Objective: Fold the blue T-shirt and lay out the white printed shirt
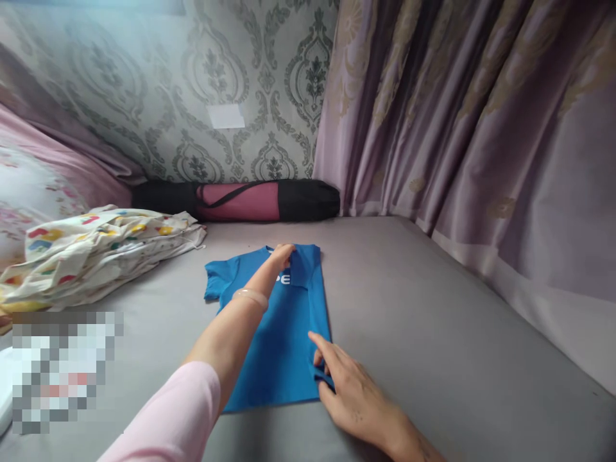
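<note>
Beside blue shirt [283, 333], patterned bedding [96, 253]; behind, rolled mat [240, 200].

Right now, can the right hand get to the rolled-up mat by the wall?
Probably not without leaning forward. The right hand is pinching the blue shirt's near edge, and the rolled mat lies well beyond the shirt; nothing blocks the way.

Left hand [282, 256] at the blue T-shirt [283, 346] collar fold, right hand [351, 391] pinching its right edge.
</note>
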{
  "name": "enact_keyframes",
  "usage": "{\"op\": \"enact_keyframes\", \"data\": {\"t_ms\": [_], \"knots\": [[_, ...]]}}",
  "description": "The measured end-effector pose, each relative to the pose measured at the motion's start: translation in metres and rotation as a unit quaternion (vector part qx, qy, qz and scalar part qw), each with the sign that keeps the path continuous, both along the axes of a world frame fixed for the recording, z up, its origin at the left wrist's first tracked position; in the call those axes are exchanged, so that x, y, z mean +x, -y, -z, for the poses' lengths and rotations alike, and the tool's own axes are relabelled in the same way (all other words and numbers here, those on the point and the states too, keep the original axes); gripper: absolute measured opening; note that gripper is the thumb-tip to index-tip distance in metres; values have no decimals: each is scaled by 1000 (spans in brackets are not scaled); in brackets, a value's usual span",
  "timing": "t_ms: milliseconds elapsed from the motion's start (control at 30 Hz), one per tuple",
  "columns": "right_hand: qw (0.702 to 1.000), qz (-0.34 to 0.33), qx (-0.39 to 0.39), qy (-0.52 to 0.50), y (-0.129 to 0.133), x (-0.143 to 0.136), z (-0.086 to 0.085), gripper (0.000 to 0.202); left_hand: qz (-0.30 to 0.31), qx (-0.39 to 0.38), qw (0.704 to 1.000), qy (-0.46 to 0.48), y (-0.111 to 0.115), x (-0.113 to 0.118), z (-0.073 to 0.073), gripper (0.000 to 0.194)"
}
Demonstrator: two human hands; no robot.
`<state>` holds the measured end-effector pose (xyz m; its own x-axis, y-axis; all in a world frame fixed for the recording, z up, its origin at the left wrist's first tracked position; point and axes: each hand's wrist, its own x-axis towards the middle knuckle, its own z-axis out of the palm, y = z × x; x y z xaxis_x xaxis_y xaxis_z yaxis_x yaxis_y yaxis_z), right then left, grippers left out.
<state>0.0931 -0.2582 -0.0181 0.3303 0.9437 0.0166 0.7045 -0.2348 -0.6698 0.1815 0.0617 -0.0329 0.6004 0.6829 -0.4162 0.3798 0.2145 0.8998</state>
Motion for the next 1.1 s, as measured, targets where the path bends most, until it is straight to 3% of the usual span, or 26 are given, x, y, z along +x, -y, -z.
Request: {"op": "enact_keyframes", "data": {"t_ms": [100,333,567,733,900,1100], "knots": [[999,-46,0,15,1,-1,-3,66,29,29,999,-23,-2,-9,8,34],[998,-53,18,36,0,3,-4,29,80,161,982,-55,-1,-10,17,21],[994,-56,1,93,1,4,-2,23,104,321,938,-77,7,-13,21,11],[995,-55,-2,88,0,4,0,18,107,370,917,-105,10,-18,24,14],[998,-59,-3,27,0,7,-8,17,128,353,919,-119,11,-22,18,33],[991,-102,-47,-72,0,31,-32,26,174,289,938,-79,15,-38,8,89]]}}
